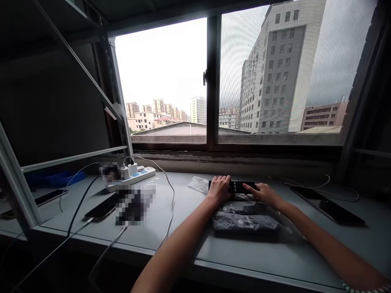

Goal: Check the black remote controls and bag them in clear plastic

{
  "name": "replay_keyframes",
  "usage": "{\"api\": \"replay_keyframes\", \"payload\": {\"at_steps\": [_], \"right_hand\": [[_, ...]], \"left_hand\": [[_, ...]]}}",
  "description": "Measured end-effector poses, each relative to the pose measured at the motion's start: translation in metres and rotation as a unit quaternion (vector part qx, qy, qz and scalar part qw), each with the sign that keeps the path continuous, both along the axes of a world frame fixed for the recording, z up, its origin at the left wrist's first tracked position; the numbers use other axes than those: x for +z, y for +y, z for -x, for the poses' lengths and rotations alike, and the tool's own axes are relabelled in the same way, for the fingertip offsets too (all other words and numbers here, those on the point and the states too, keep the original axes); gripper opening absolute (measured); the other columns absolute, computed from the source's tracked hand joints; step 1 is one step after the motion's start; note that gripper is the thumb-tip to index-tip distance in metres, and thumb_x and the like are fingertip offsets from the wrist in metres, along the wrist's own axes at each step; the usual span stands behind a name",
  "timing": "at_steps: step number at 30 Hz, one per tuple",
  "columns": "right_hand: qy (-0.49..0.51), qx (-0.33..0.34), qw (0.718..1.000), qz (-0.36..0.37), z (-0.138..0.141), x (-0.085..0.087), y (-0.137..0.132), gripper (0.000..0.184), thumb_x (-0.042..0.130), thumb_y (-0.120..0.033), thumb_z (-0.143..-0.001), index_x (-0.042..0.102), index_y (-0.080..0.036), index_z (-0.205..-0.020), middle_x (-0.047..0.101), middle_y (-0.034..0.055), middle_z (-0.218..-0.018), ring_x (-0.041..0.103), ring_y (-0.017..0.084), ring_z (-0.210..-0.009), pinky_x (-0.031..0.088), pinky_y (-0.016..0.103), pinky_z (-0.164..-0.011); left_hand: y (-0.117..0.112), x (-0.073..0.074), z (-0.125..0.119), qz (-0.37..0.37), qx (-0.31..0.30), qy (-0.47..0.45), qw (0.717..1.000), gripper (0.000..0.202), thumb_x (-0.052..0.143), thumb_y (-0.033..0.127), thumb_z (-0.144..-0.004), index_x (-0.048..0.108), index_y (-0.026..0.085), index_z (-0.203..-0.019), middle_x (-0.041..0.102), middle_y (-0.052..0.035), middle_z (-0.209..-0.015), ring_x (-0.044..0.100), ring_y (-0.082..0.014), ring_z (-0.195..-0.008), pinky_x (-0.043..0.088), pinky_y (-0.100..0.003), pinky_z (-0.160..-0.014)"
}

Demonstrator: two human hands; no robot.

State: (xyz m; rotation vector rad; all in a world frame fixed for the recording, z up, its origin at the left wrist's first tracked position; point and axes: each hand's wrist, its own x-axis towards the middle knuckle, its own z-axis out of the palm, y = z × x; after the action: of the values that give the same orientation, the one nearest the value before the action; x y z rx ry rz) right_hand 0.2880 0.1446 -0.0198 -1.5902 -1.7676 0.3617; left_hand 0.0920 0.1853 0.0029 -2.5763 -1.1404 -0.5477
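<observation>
Both hands grip a black remote control (pixel 236 187) lying crosswise near the back of the table. My left hand (pixel 220 188) wraps over its left end, with the knuckles up. At the right end, my right hand (pixel 263 193) closes on it, one digit resting over the button face. Just in front lie dark items in clear plastic wrapping (pixel 246 221), stacked or side by side; the wrapping hides their exact kind. A crumpled clear plastic bag (pixel 198 184) is left of my left hand.
A dark tablet or large phone (pixel 328 204) lies at the right, a cable behind it. On the left are a white power strip (pixel 143 176) with plugs, a black phone (pixel 102 206) on a cable, and a blurred-out item. A metal frame post (pixel 18 179) stands far left.
</observation>
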Motion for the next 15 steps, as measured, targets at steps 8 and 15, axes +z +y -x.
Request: {"api": "replay_keyframes", "payload": {"at_steps": [8,15], "right_hand": [[-0.001,0.005,1.0,0.028,0.0012,0.0021,-0.0014,0.065,0.038,-0.074,-0.074,0.063,-0.015,-0.059,0.058,0.004,-0.051,0.053,0.016,-0.051,0.038,0.025,-0.056],[-0.01,0.0,0.999,0.04,0.0004,0.0044,-0.0016,0.069,0.037,-0.076,-0.072,0.062,-0.015,-0.057,0.059,0.0069,-0.054,0.055,0.018,-0.054,0.039,0.026,-0.057]], "left_hand": [[-0.0024,0.0005,0.0002,0.009,0.007,-0.004,1.0,0.037,0.058,0.033,-0.073,0.043,0.017,-0.102,0.061,-0.0079,-0.098,0.056,-0.0245,-0.093,0.037,-0.033,-0.08],[-0.0009,-0.0012,-0.0006,0.002,0.013,0.005,1.0,0.035,0.057,0.031,-0.072,0.043,0.018,-0.102,0.06,-0.0069,-0.098,0.056,-0.023,-0.092,0.038,-0.032,-0.079]]}}
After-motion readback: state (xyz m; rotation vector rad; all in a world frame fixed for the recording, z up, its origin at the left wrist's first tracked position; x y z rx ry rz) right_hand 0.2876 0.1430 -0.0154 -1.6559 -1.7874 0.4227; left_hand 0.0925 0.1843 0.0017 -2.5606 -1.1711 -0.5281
